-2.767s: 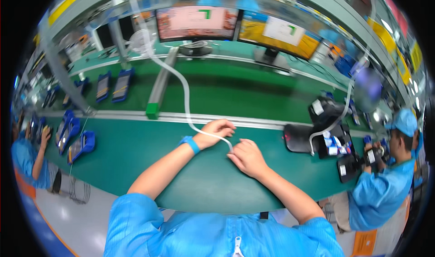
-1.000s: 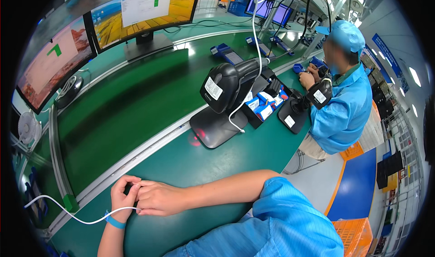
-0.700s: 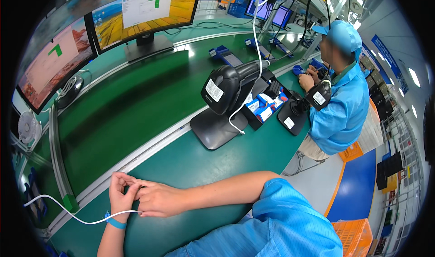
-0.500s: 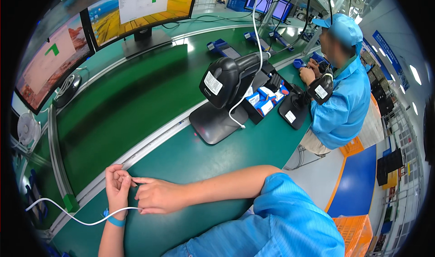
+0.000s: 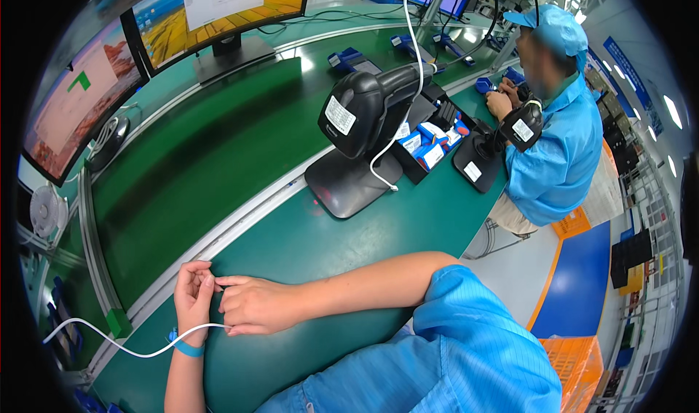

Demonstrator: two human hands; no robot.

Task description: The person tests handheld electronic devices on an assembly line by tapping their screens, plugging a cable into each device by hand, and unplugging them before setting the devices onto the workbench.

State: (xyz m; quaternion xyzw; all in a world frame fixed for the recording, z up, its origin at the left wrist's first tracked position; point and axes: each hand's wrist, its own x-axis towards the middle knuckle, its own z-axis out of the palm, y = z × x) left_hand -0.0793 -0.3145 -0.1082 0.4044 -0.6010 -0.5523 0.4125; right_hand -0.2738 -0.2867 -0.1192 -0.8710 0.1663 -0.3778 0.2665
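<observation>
My left hand (image 5: 193, 294) is raised over the green bench top, its fingers curled in toward the thumb. Whatever may be between those fingertips is too small to make out. A blue wrist strap (image 5: 189, 349) circles the left wrist. Beside it, my right hand (image 5: 260, 304) reaches across with its index finger touching the left fingertips. The right hand's lower fingers are closed on a white cable (image 5: 145, 355), which crosses over the left wrist and runs off to the left. The cable's end is hidden in the right hand.
A black scanner (image 5: 353, 114) on a stand is ahead, beside a black bin of blue-and-white parts (image 5: 433, 147). A second scanner (image 5: 520, 125) stands farther right, near a seated co-worker (image 5: 557, 136). Monitors (image 5: 226, 5) line the back left. A metal rail (image 5: 240, 220) divides the bench.
The view has shifted slightly. My left thumb has lifted and the left fingers have changed their bend, while the right index finger stays against them. The cable is still in my right hand.
</observation>
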